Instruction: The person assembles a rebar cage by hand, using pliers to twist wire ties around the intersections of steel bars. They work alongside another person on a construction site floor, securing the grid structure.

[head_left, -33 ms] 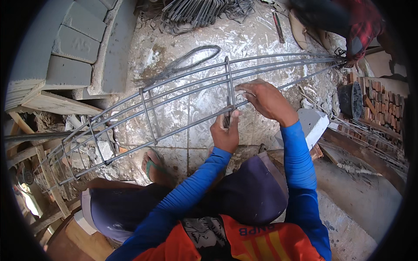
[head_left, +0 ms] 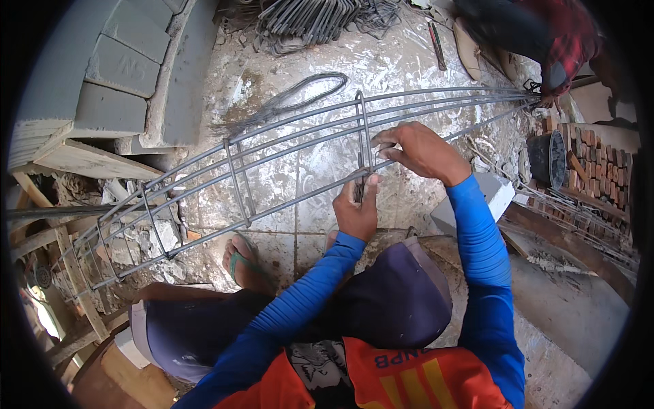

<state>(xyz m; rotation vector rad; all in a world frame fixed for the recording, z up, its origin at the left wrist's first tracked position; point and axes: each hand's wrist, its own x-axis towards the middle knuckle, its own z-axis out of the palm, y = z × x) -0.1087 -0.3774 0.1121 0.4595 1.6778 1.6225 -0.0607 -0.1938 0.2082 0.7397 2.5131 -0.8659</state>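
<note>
A long cage of steel rebar (head_left: pixel 300 198) runs across in front of me, several bars joined by square stirrups. My left hand (head_left: pixel 355 217) grips the near bar at the foot of one stirrup (head_left: pixel 364 126), thumb and fingers closed around the joint. A dark piece shows between those fingers, too covered to name. Just right of the same stirrup, my right hand (head_left: pixel 430 155) has its fingers curled and pinched close to the near bar. Whatever it holds is too small to tell. Another stirrup (head_left: pixel 236 174) stands farther left along the cage.
A loop of thin wire (head_left: pixel 272 105) lies beyond the cage, with a pile of bent stirrups (head_left: pixel 306 20) behind it. Grey blocks (head_left: pixel 122 65) are stacked left. A co-worker's hand (head_left: pixel 547 101) is at the cage's right end. A bucket (head_left: pixel 547 160) and bricks (head_left: pixel 599 163) stand right.
The view has shifted slightly, and the right elbow sits a little farther out. Both hands stay at the same stirrup joint.
</note>
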